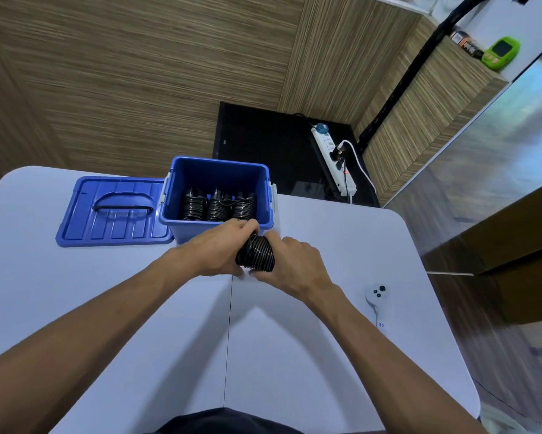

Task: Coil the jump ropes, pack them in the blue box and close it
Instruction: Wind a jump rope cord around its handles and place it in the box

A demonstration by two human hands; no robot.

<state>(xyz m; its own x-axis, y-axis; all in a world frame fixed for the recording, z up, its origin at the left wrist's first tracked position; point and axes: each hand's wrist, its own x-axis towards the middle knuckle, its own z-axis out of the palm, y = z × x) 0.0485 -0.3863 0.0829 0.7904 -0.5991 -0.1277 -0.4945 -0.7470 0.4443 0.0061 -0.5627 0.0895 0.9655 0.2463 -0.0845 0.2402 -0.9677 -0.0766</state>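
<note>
A black coiled jump rope sits between both my hands, just in front of the blue box. My left hand grips the coil from the left, fingers curled over its top end. My right hand grips it from the right. The box stands open on the white table, and three black coiled ropes stand side by side inside it. Its blue lid lies flat on the table, to the left of the box.
A white controller lies on the table to the right of my hands. Beyond the table's far edge a white power strip with a plugged cable lies on a black surface. Wood-patterned walls stand behind.
</note>
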